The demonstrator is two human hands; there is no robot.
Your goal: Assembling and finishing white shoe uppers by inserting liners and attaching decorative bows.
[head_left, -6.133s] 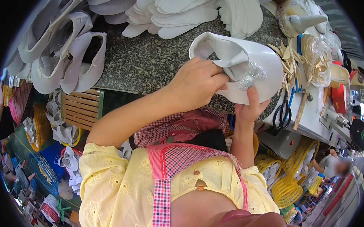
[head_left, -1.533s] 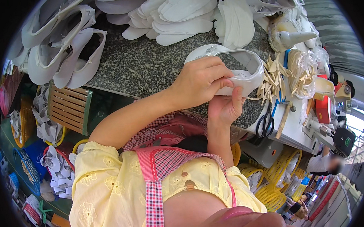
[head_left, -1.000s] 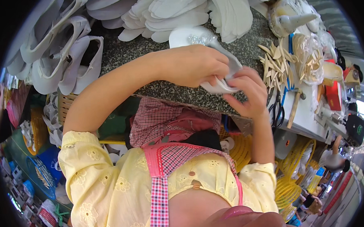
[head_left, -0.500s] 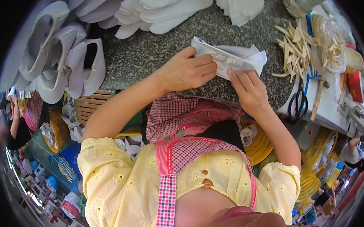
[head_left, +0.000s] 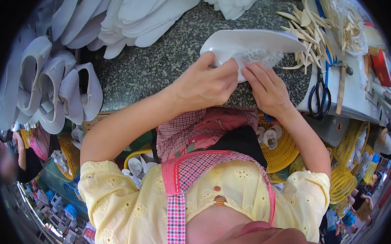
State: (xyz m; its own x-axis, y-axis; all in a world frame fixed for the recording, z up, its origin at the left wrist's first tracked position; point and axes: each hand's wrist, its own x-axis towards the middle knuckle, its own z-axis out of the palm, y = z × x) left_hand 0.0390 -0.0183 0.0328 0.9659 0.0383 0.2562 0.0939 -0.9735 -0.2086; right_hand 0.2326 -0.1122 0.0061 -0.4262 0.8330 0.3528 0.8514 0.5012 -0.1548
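The white shoe lies sole-up at the near edge of the speckled stone worktop. The left hand grips its heel end, fingers curled around it. The right hand pinches the lace trim beside it. Black scissors lie just right; pale sticks lie behind the shoe.

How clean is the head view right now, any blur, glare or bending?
Head view: hands and white sole sharp in even daylight; counter edge bends from fisheye; black vignette rings the frame; lower-left rim blurred; no harsh glare on the sole.
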